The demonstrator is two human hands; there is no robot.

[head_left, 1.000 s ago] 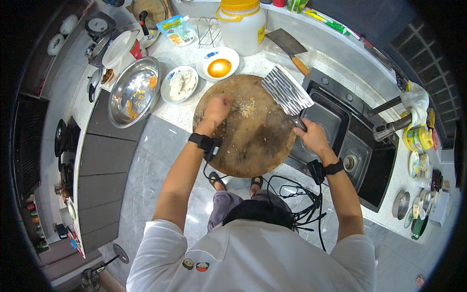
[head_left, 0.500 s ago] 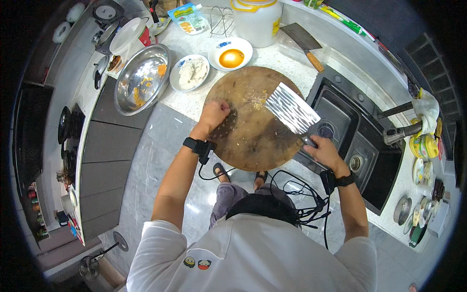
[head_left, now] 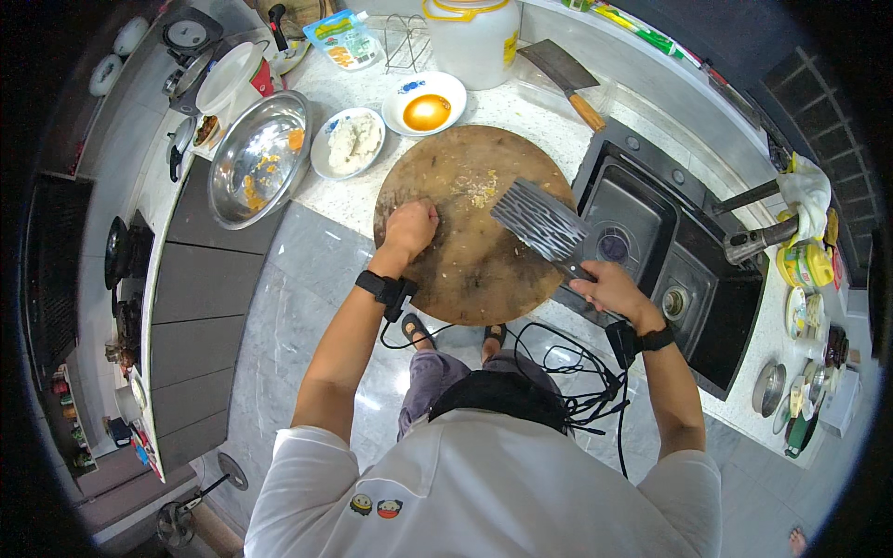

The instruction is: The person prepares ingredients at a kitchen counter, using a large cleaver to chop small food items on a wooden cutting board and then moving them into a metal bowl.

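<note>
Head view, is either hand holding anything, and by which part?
The right hand holds the patterned cleaver by its dark handle. The left hand is curled, with nothing visible in it.

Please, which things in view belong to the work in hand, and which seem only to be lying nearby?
In use:
- wavy-patterned cleaver, held in the right grip
- round chopping board, beneath the left grip
- chopped bits on it

Probably just lying about:
- wooden-handled cleaver
- pouch
- white tub
- metal bowl, though its role is unclear
</note>
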